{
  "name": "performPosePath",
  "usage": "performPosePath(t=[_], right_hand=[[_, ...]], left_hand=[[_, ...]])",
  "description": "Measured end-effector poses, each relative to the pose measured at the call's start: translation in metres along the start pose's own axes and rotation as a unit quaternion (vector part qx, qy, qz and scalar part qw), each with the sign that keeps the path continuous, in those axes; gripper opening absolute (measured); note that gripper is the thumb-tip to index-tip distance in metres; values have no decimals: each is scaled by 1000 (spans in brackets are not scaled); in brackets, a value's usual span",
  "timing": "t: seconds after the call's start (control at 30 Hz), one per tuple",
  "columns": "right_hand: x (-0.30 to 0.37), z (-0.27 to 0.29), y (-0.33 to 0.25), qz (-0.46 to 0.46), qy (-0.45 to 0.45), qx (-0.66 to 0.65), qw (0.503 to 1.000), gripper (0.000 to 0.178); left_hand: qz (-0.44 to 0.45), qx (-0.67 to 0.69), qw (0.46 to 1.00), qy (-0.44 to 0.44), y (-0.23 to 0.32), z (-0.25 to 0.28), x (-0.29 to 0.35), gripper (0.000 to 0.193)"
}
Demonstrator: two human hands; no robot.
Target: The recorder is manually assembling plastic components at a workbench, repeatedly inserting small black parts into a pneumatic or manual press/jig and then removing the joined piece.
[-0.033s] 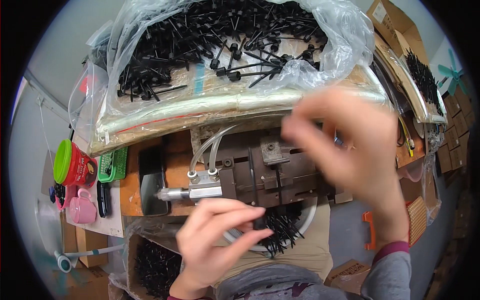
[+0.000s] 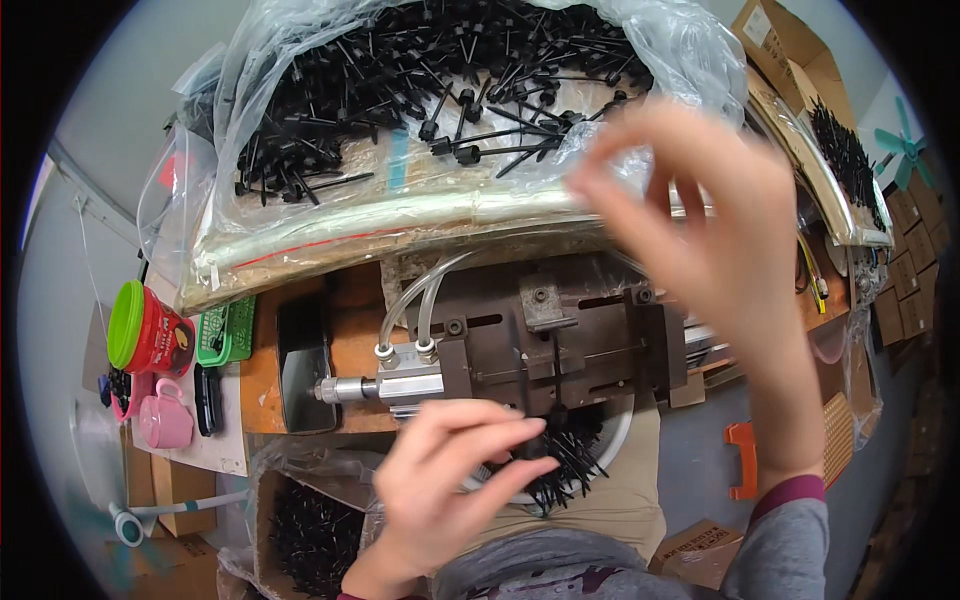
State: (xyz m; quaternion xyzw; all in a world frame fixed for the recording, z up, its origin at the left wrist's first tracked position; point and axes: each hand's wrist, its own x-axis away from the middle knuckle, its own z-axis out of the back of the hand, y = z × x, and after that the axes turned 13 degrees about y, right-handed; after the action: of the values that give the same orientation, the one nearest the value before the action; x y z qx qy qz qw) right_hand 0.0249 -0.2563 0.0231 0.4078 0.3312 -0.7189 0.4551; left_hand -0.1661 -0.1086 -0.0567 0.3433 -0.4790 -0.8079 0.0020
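My left hand (image 2: 440,465) pinches a black plastic part with a thin stem (image 2: 521,375) between thumb and fingertips, stem pointing away from me. It is just in front of a dark metal clamping fixture (image 2: 490,365). A similar black part (image 2: 557,372) lies lengthwise at the fixture's middle, under a small metal block (image 2: 545,303). My right hand (image 2: 715,220) is raised over the near edge of a plastic-lined tray (image 2: 450,215); its curled fingers are smeared by motion, so any hold is hidden. A white-rimmed bowl (image 2: 625,435) of black parts sits below the fixture.
Loose black stemmed parts (image 2: 400,80) fill the tray. Clear tubes (image 2: 410,300) run to an air cylinder (image 2: 410,378). To the left are a phone (image 2: 303,360), a pink mug (image 2: 166,418), a red tub (image 2: 160,335) and a green basket (image 2: 228,330). A box of parts (image 2: 310,540) stands lower left.
My right hand has moved up and slightly right, uncovering the fixture's right end. My left hand has shifted a little right with the black stemmed part, closer to the one on the fixture.
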Motion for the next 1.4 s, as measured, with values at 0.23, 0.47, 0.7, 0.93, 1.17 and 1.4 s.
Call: performPosePath(t=[0.23, 0.47, 0.7, 0.93, 1.17, 1.4], right_hand=[[-87, -79, 35, -62, -397, 187, 896, 49], [-81, -93, 41, -13, -424, 108, 899, 26], [-86, -30, 46, -200, -231, -47, 951, 18], [-51, 8, 97, -295, 53, -277, 913, 20], [25, 31, 10, -456, 3, -579, 676, 17], [99, 28, -12, -591, 45, -581, 558, 16]], left_hand=[[-115, -163, 977, -68, -13, -45, 27, 28], [-165, -256, 947, -98, -23, -57, 28, 28], [-139, -244, 953, -111, -21, -56, 25, 26], [-72, -135, 980, -128, -11, -47, 14, 34], [160, 232, 959, 11, -5, -20, -19, 73], [158, 198, 963, -88, 2, -7, -5, 39]])
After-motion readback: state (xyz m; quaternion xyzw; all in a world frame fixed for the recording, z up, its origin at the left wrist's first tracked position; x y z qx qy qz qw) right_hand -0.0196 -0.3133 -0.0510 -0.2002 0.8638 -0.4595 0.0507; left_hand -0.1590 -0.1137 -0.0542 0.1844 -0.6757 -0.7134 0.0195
